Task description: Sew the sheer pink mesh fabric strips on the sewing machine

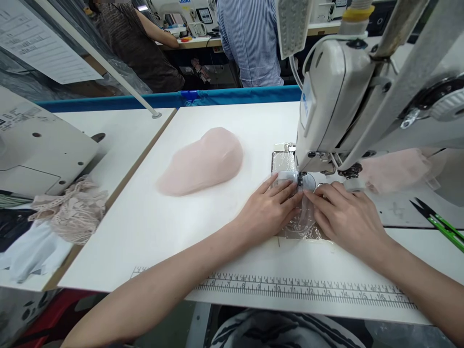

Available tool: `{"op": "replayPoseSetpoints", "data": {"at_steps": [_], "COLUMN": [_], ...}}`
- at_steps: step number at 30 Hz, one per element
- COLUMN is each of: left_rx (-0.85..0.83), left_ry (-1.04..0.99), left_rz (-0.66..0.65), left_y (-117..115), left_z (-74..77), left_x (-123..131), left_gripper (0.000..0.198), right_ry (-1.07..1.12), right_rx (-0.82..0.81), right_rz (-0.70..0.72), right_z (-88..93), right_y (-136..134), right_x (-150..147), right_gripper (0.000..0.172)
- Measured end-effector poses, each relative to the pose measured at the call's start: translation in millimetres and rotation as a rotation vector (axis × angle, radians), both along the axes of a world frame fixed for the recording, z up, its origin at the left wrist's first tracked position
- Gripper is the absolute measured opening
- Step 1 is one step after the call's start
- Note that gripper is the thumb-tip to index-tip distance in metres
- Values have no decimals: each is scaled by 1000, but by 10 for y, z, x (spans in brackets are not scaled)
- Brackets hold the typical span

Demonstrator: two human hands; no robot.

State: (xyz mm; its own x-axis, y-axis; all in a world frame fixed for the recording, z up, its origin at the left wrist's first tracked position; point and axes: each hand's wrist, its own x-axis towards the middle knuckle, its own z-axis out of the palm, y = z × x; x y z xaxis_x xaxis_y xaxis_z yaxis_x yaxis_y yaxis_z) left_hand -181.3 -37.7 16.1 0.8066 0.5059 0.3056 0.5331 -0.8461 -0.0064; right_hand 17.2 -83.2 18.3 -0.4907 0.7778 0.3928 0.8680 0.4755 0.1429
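Observation:
At the needle of the white sewing machine (328, 96), my left hand (271, 208) lies with its fingers spread over the plate, just left of the presser foot (300, 179). My right hand (344, 215) is on the other side of the foot, its thumb and index finger pinched together; what they hold is too small to tell. Between the hands is a clear, shiny piece (301, 220) on the machine bed. A pale pink cup-shaped fabric piece (206, 162) rests on the white table to the left.
Pink fabric (397, 169) lies behind my right hand, with green-handled snips (440, 223) at the right edge. A ruler scale (290, 287) runs along the table front. Bundled cords (78, 210) and a second machine (39, 145) are at left. Two people sit beyond the blue edge (239, 95).

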Motion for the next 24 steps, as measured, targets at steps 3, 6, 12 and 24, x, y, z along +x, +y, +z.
{"op": "replayPoseSetpoints", "data": {"at_steps": [3,6,12,24], "left_rx": [-1,0,26,0], "left_ry": [-4,-1,-3,-4], "left_rz": [3,12,14,35], "left_y": [-5,-24,-43,-16], "left_z": [-3,-1,-14,-34], "left_x": [8,12,9,25], "left_gripper": [36,36,37,37], "right_ry": [-2,-7,-21,-54], "right_rx": [2,4,18,43], "right_rz": [-1,1,3,-15], "right_z": [3,11,21,29], "right_y": [8,8,-5,21], "right_x": [0,0,3,-9], "right_gripper": [30,29,28,28]}}
